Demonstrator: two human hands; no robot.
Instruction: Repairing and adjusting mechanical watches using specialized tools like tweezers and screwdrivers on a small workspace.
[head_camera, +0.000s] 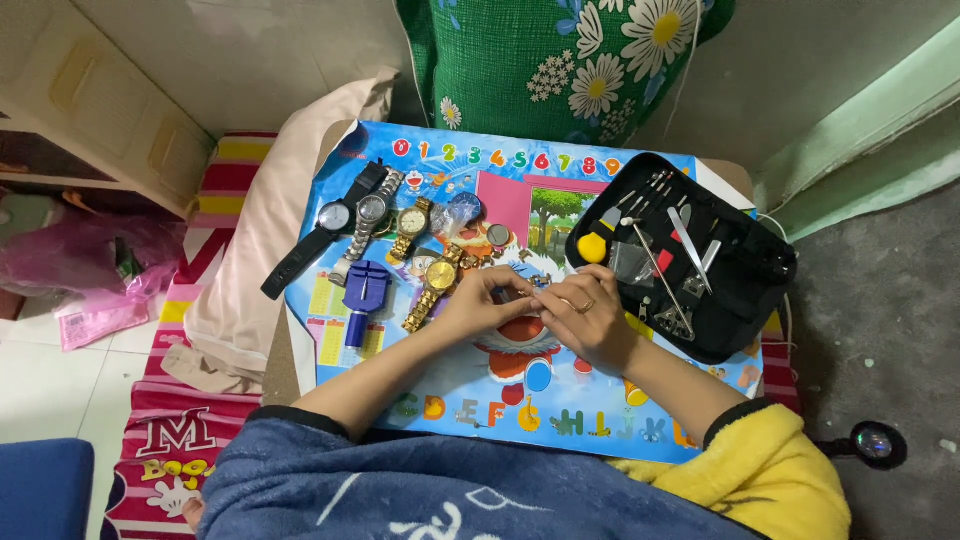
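Seen from above, a person sits at a small table covered by a bright blue children's alphabet mat (640, 400). Both hands meet at its middle over a small metal watch part (518, 294), probably a bracelet piece, mostly hidden by the fingers. The left hand (478, 303) pinches it with bent fingertips, forearm angled in from the lower left. The right hand (588, 318), wearing a ring, closes around the other end, wrist cocked, forearm coming from the lower right. The work looks like fine fiddling with the part; the next move likely calls for a steady pinch and perhaps a tool. A gold-coloured metal wristwatch (436, 285) lies just beside the left hand, with three more watches (372, 215) and a blue plastic link-removing tool (364, 295) further left. An open black zip case of slim metal watch tools (690, 262) sits near the right hand
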